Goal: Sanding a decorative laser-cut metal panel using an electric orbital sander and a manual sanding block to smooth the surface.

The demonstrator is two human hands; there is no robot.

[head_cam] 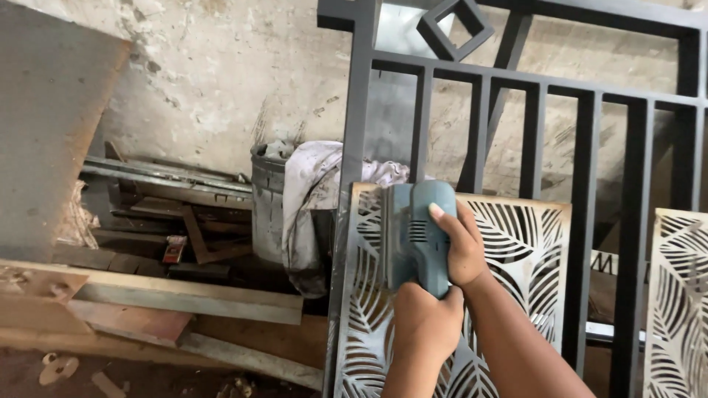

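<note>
A dark grey steel gate frame (582, 221) of square tubing stands upright against a stained, peeling plaster wall (214, 81), its vertical bars filling the right half of the view, with a small diamond-shaped square (455, 26) welded near its top. Set into the frame's lower part is a pale metal panel cut with a leaf pattern (527, 258), rust-tinted along its edges; a second panel of the same pattern (678, 302) shows at the far right. At the left edge leans a large flat grey board (44, 125). Below it, long wooden planks and metal strips (184, 298) lie stacked on the floor, with more dark steel sections (169, 184) piled behind against the wall. A dented grey metal bucket (268, 206) stands beside the gate frame, and a dirty white cloth (313, 199) is draped over its rim, hanging down its side.

Against the upper left part of the leaf panel sits a blue-grey handheld power sander (413, 236), its flat side turned to the metal. The right hand (461, 247) is wrapped round the sander's upper body from the right, fingers curled over the housing, one fingertip on top. The left hand (428, 320) is closed round the sander's lower end from below, fingers tight together. A small red object (175, 248) lies among the scrap; what it is cannot be told.
</note>
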